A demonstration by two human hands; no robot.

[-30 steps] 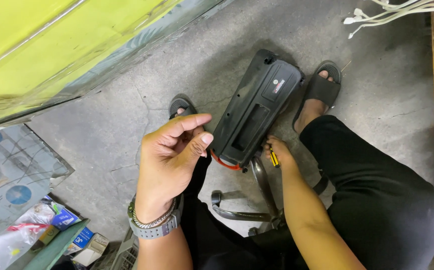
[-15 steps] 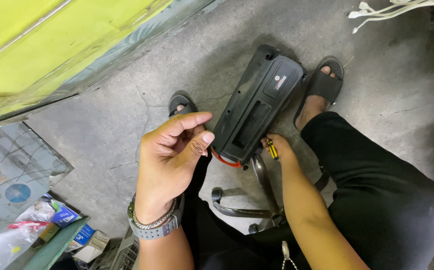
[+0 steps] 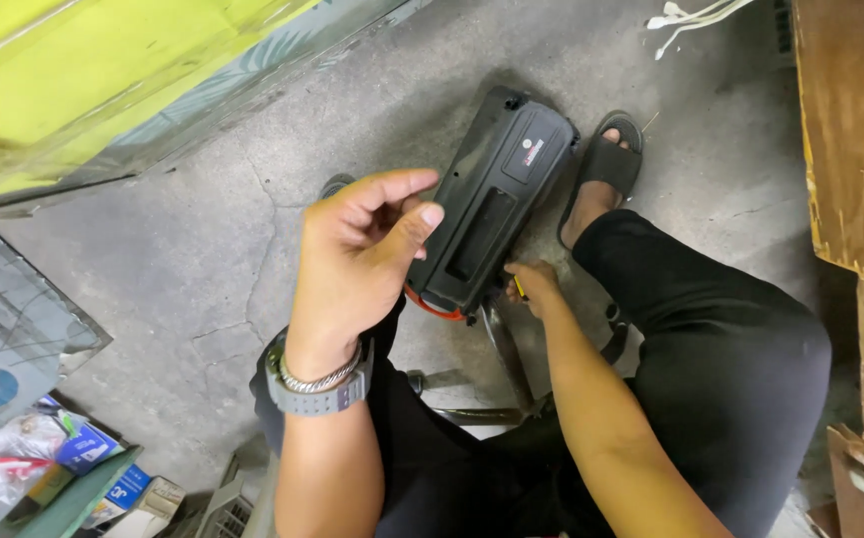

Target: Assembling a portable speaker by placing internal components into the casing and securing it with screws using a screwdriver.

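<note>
A long black plastic casing point(image 3: 497, 199) stands tilted on the concrete floor between my feet, with a red wire point(image 3: 432, 304) at its near end. My left hand point(image 3: 362, 259) is raised beside the casing's left edge, fingers half curled, thumb near the casing, holding nothing I can see. My right hand point(image 3: 534, 284) is closed on a small yellow-handled tool point(image 3: 519, 287) at the casing's lower right corner. A watch and a metal bracelet point(image 3: 317, 389) sit on my left wrist.
My sandalled foot point(image 3: 606, 164) rests right of the casing. A metal stool frame point(image 3: 502, 369) lies under my legs. A yellow-green panel point(image 3: 103, 70) fills the upper left, wooden boards point(image 3: 851, 130) the right, clutter of packets point(image 3: 43, 468) the lower left, white cables point(image 3: 691, 15) at the top.
The view has shifted slightly; my left hand has lifted a little along the casing's left edge. My right hand stays at the casing's lower corner with the tool.
</note>
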